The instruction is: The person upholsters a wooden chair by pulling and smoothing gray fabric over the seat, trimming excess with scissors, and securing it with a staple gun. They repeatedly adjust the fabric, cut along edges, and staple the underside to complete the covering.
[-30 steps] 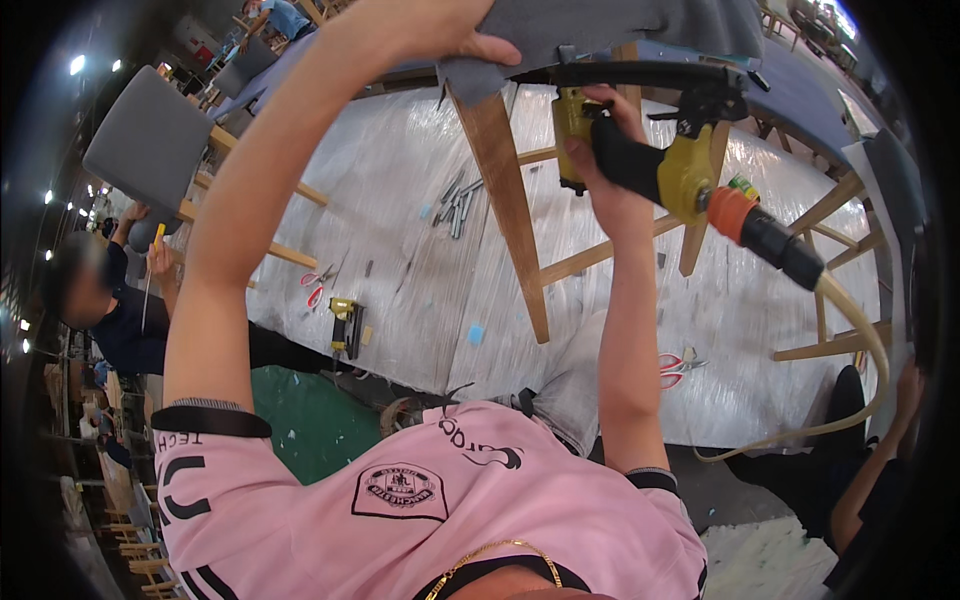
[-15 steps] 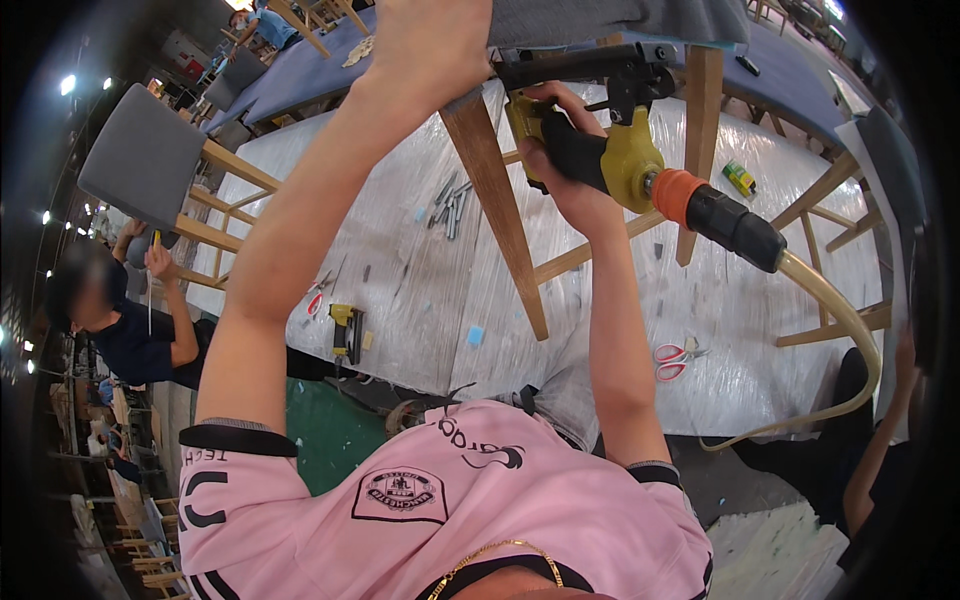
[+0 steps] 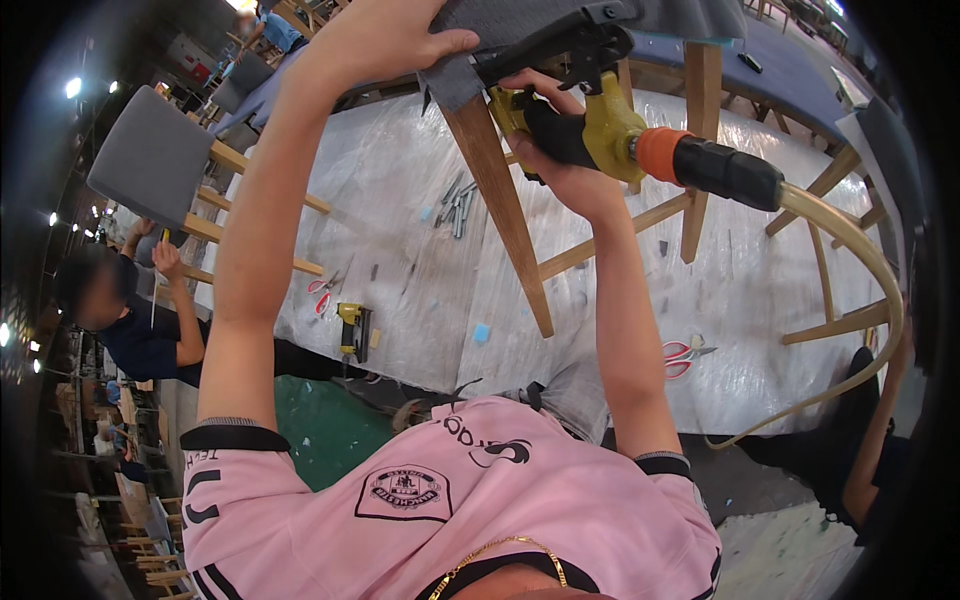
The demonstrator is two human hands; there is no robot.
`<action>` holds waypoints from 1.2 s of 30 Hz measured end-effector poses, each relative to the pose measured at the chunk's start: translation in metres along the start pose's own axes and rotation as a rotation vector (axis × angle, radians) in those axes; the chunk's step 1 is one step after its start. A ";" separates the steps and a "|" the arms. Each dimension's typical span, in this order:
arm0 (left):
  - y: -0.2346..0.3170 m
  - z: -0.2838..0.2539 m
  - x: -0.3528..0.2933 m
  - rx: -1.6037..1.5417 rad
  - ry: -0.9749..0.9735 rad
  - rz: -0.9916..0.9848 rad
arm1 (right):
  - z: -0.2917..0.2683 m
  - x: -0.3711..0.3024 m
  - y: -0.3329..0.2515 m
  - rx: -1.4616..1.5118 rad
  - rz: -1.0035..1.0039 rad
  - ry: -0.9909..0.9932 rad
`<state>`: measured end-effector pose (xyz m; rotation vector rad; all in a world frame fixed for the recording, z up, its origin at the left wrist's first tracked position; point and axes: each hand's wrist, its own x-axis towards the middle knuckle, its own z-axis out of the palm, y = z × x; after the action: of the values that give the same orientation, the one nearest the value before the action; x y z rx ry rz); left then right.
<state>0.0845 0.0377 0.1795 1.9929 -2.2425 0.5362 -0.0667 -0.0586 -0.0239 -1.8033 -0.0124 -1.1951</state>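
Note:
A wooden chair frame with a grey upholstered seat (image 3: 685,20) stands before me, its wooden leg (image 3: 500,205) slanting toward me. My right hand (image 3: 575,180) wraps round the black grip of a yellow pneumatic staple gun (image 3: 612,140), whose black front end lies along the seat's underside edge near the leg's top. An orange coupling (image 3: 660,153) joins the gun to a clear air hose (image 3: 860,245). My left hand (image 3: 375,40) lies at the seat corner, thumb stretched out over the grey fabric flap (image 3: 452,82); its other fingers are out of sight.
On the plastic-covered table (image 3: 380,180) lie several metal rods (image 3: 458,208), another staple gun (image 3: 350,330), red-handled scissors (image 3: 680,358) and a smaller pair (image 3: 322,290). A co-worker (image 3: 130,310) at left handles a grey chair (image 3: 150,160). More chair legs (image 3: 830,325) stand at right.
My left hand has shifted left off the seat's edge, and its thumb now stretches out, exposing the fabric corner. The staple gun in my right hand has moved slightly left and up.

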 end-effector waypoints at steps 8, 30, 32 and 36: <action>-0.001 0.007 0.000 0.117 0.027 0.027 | -0.009 0.004 0.013 0.010 0.043 -0.023; -0.030 0.027 -0.008 -0.330 0.250 -0.187 | -0.026 0.001 -0.005 0.014 -0.011 -0.070; -0.035 0.031 -0.011 -0.276 0.226 -0.148 | -0.034 -0.030 0.006 0.048 0.087 -0.041; -0.054 0.029 0.007 -0.206 0.133 -0.054 | -0.055 -0.141 0.039 0.191 0.316 0.247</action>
<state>0.1406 0.0168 0.1654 1.8540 -2.0674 0.4011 -0.1624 -0.0550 -0.1479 -1.4208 0.2819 -1.1372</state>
